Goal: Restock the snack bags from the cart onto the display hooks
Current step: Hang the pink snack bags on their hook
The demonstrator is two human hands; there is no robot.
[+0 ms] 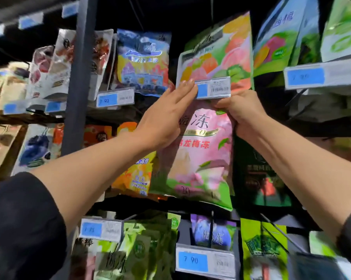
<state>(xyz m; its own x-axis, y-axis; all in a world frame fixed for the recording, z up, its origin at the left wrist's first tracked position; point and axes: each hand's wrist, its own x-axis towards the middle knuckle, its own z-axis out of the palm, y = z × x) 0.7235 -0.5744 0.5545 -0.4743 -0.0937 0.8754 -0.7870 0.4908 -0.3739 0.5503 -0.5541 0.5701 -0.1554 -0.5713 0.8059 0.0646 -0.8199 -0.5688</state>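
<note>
Two hands: both are working at one pink snack bag (199,156), held up against the display just under a price tag (213,88).
Right hand: the right hand (245,114) is clenching the bag's upper right corner, fingers curled round the film and bunching it there.
Left hand: the left hand (166,118) is lying with straight fingers over the bag's upper left edge, fingertips reaching up to touch the price tag; it is pressing or steadying, not gripping.
Bag position: the pink bag is hanging down from the hands, its top edge tucked behind the tag, so whether the hook is already passing through the hang hole is hidden.
Neighbours: a fruit-print bag (217,55) is hanging directly above, a blue bag (143,61) to its left, an orange bag (138,172) just beside the pink one and partly behind it.
Handling: the bag is looking light and puffy, soft in the body, with glossy film that is likely slipping under a flat palm.
Where to hold: the stiffer sealed top strip beside the hang hole is probably giving the best control; squeezing the middle risks crushing the contents.
Risk: pushing blindly behind the tag may be tearing the hole or knocking the tag askew.
Cart: not in view.
</note>
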